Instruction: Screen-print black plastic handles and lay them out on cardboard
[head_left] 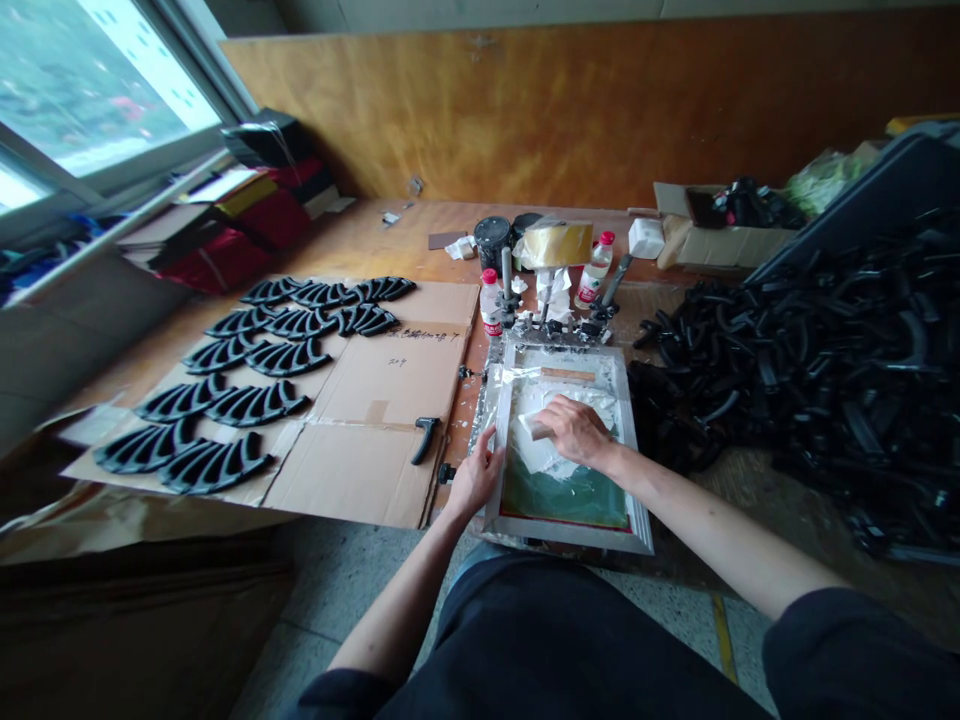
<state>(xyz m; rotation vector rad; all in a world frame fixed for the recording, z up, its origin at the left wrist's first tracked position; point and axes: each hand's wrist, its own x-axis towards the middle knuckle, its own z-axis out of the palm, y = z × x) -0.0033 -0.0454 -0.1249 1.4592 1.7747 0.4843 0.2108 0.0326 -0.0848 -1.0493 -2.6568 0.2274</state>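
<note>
White smears the green printing screen [559, 502]; my right hand [576, 430] grips a squeegee [532, 428], my half-open left hand [476, 474] touching the frame [640, 522].

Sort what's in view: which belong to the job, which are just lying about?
Job, apparently:
silver-framed green screen
white paste on it
pale flat tool in right hand
black curved plastic parts on brown cardboard
heap of black plastic parts

Lying about, probably:
red and black boxes by the window
open brown cardboard box

Room opens leftward over the cardboard [352, 455], but posts [507, 268] and bottles [596, 272] block beyond the frame [640, 522], heaped black parts [795, 370] rightward.
</note>
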